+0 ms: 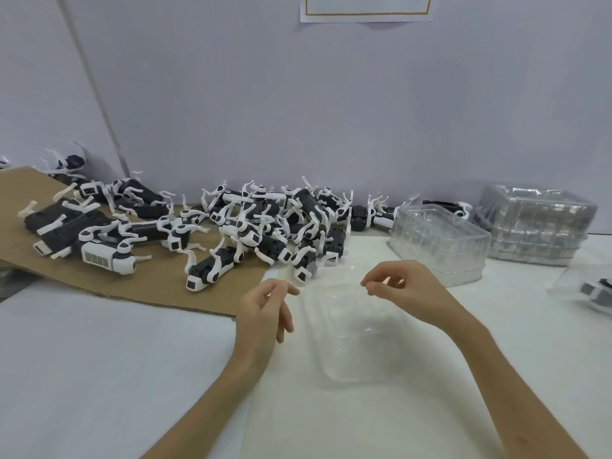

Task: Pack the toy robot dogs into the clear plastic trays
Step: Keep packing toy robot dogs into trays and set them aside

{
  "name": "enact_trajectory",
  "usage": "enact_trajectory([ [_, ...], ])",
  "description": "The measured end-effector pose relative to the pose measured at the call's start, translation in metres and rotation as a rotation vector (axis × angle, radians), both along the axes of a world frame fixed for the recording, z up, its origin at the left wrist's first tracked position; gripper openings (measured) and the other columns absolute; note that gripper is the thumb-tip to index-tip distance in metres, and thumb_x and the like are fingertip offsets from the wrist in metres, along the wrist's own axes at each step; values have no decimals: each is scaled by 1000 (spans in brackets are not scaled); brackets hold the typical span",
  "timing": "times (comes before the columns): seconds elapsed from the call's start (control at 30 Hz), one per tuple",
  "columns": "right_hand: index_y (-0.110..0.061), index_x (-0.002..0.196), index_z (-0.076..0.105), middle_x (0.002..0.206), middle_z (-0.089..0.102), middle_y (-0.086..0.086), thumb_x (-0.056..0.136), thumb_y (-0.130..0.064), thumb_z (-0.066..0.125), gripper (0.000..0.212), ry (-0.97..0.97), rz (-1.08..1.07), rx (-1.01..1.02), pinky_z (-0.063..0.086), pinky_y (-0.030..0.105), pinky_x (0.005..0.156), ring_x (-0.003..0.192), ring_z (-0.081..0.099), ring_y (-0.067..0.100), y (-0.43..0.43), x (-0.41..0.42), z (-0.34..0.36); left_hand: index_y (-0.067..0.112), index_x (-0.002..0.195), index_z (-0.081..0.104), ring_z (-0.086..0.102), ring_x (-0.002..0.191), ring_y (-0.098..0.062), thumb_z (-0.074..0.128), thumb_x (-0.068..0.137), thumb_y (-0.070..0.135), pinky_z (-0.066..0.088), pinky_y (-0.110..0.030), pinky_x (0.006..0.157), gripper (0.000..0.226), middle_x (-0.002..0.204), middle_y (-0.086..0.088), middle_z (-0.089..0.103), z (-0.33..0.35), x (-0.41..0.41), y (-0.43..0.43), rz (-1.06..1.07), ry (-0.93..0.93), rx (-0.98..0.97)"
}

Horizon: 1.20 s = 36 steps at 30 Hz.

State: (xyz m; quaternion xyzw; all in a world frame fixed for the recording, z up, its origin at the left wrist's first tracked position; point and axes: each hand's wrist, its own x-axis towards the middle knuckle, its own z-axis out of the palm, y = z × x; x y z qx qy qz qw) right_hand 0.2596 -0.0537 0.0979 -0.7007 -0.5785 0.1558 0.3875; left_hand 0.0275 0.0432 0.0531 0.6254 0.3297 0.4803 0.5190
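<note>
A pile of black-and-white toy robot dogs (265,226) lies along the back of the white table, partly on a sheet of cardboard (139,279). A clear plastic tray (351,336) lies flat on the table in front of me, with nothing in it. My left hand (265,309) hovers at the tray's left edge, fingers loosely curled, holding nothing. My right hand (400,289) hangs over the tray's far right part, fingers loosely bent, holding nothing that I can see.
Two stacks of clear trays (440,243) (536,223) stand at the back right. At the far right edge a tray with a dog in it (596,289) is partly cut off. A wall closes the back.
</note>
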Motion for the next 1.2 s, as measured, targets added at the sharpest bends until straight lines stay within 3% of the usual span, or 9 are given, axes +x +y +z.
enact_trajectory([
  [0.07, -36, 99, 73, 101, 69, -23, 81, -17, 77, 27, -40, -15, -1, 48, 22, 81, 76, 61, 6, -2, 4, -2, 22, 75, 68, 48, 50, -15, 54, 94, 23, 42, -20, 51, 24, 57, -2, 59, 1, -2, -1, 68, -21, 51],
  [0.17, -37, 116, 64, 124, 56, -22, 81, -2, 75, 51, 65, -39, 32, 52, 20, 81, 90, 67, 2, -3, 11, -3, 24, 90, 67, 63, 80, -9, 59, 96, 22, 46, -17, 70, 9, 85, 8, 69, 4, -1, 1, 124, 12, 97],
  [0.3, -24, 105, 69, 107, 70, 0, 83, 20, 55, 51, 228, -45, 60, 56, 33, 79, 95, 73, 14, -3, 21, -5, 29, 113, 60, 57, 98, 13, 60, 98, 23, 40, -17, 80, 16, 117, 15, 62, 5, 1, 2, 68, 51, 9],
  [0.47, -13, 98, 71, 100, 75, -2, 84, 19, 54, 39, 298, 80, 27, 56, 28, 81, 98, 72, 12, 5, 0, -9, 40, 123, 57, 52, 118, 9, 63, 76, 48, 39, -15, 89, 48, 128, 26, 56, 4, 2, 0, -123, 46, -110],
  [0.6, -12, 98, 71, 103, 74, -5, 85, 17, 51, 37, 241, 83, 50, 56, 30, 82, 98, 71, 7, 14, -23, -16, 35, 118, 68, 47, 134, -5, 66, 80, 17, 35, -35, 114, 42, 133, 18, 60, 4, -1, 6, -201, 33, -202],
  [0.7, -17, 103, 70, 106, 73, -4, 92, 5, 58, 26, 252, 103, 57, 55, 27, 86, 99, 70, 9, 16, -27, -16, 35, 103, 77, 48, 135, -12, 59, 86, -8, 34, -43, 117, 49, 126, 15, 65, 4, -5, 15, -156, 29, -249],
  [0.87, -20, 113, 66, 111, 71, 2, 101, -16, 54, 18, 420, 86, 75, 54, 27, 89, 101, 70, 13, 23, -22, -15, 31, 99, 78, 48, 133, -11, 56, 89, -8, 33, -43, 118, 45, 122, 16, 67, 4, -7, 18, -151, 66, -249],
  [1.0, -15, 115, 66, 112, 72, 8, 100, -19, 56, 18, 437, 68, -93, 54, 32, 86, 92, 73, 18, 36, -2, -19, 32, 94, 79, 50, 132, -12, 59, 88, -5, 33, -44, 117, 43, 120, 15, 67, 6, -10, 18, -152, 52, -263],
  [1.2, -23, 128, 55, 111, 74, 3, 90, -29, 71, 41, 492, 105, -199, 55, 31, 82, 94, 73, 21, 85, 9, -15, 34, 87, 79, 54, 125, -10, 58, 89, -3, 38, -38, 110, 42, 116, 12, 68, 10, -16, 23, -91, 33, -293],
])
